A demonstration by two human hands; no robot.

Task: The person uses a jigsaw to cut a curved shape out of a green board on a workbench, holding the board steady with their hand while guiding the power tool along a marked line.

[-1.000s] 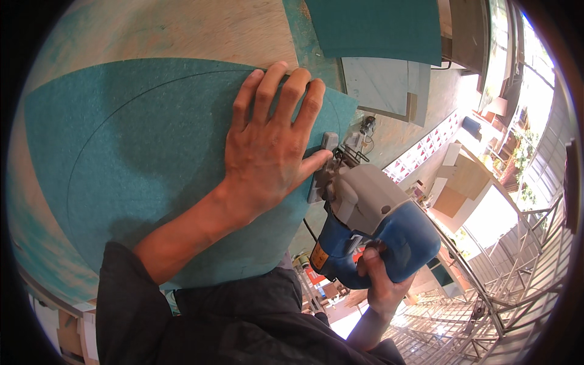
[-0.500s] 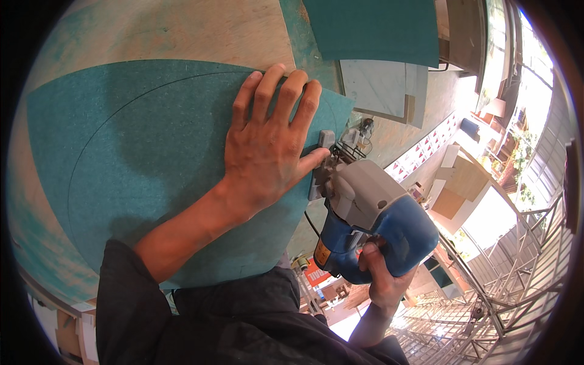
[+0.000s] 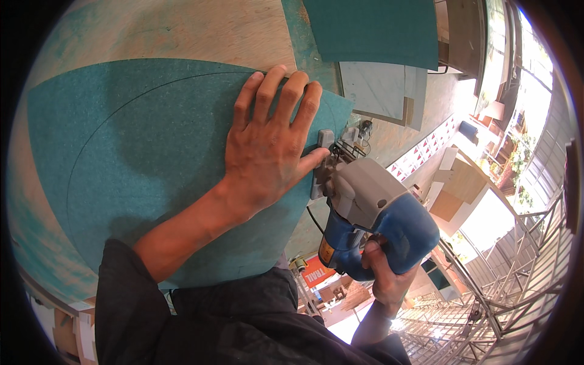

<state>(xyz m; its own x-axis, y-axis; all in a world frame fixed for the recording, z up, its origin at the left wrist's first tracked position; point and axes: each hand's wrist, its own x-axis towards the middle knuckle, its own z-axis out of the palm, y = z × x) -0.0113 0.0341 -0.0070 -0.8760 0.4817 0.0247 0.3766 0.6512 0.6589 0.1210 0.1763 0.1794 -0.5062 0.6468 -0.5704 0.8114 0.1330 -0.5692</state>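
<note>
My left hand (image 3: 267,146) lies flat, fingers spread, on a teal board (image 3: 140,164) with a thin curved line drawn across it. The board rests on a plywood worktop (image 3: 182,30). My right hand (image 3: 382,274) grips the blue handle of a grey and blue jigsaw (image 3: 371,213), whose base plate sits on the board's right edge, just beside my left thumb. The blade itself is hidden under the tool.
Another teal sheet (image 3: 371,30) and a pale grey panel (image 3: 383,88) lie at the back right of the worktop. Past the worktop's right edge, far below, are wooden panels (image 3: 462,182) and metal railings (image 3: 517,255). My dark sleeve fills the lower middle.
The jigsaw and my right hand have shifted slightly, with the grip sliding a little lower on the handle. My left hand stays pressed on the board.
</note>
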